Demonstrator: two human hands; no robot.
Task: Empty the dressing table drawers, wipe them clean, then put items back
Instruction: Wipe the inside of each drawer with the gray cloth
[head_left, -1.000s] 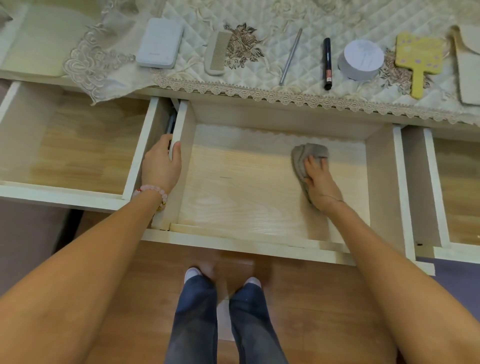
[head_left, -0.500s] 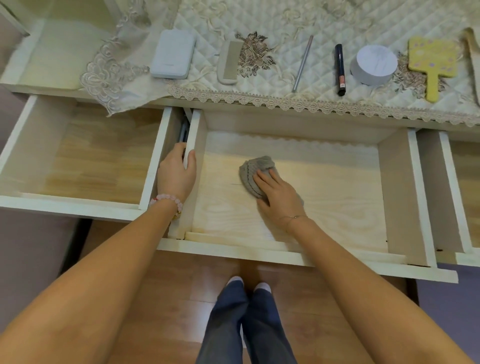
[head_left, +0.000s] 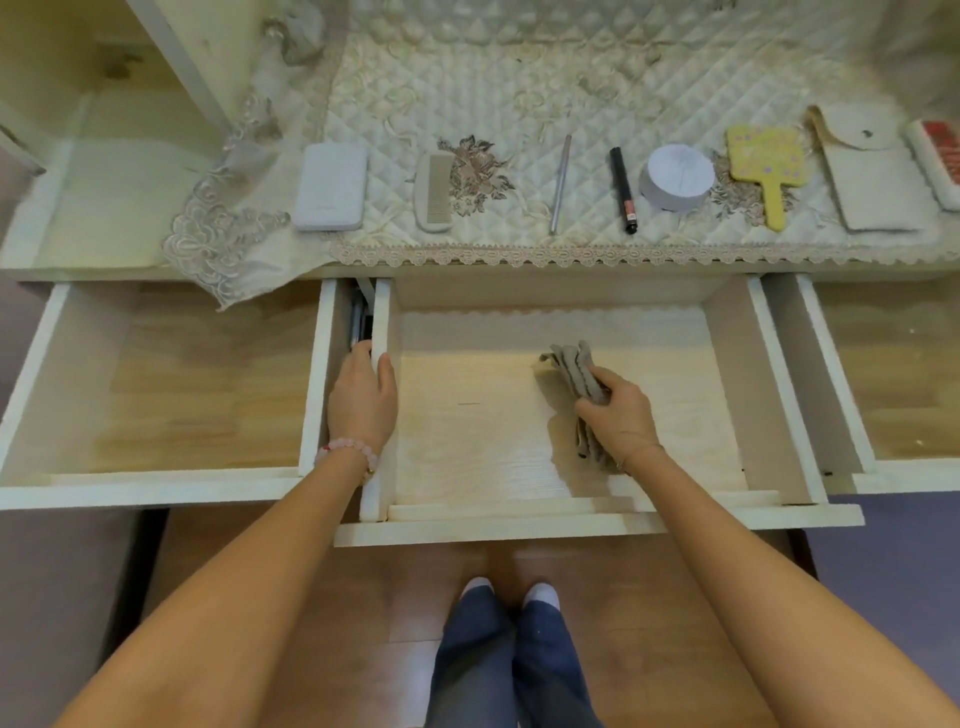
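Cloth (head_left: 571, 370) bunched in right hand (head_left: 621, 418), seemingly hovering inside drawer (head_left: 467, 441).

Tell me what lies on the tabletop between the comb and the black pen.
In the head view, a thin silver stick lies between the comb and the black pen, on the quilted cover, touching neither.

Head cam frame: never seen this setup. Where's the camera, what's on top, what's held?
No machine here: a person works bare-handed, and the one camera sits on their head, looking down past both arms. The left hand grips the side wall of the open middle drawer; the right hand holds a grey cloth inside it. On the quilted cover above lie a white case, a comb, a silver stick, a black pen, a round white box, a yellow hand mirror and a beige pouch.
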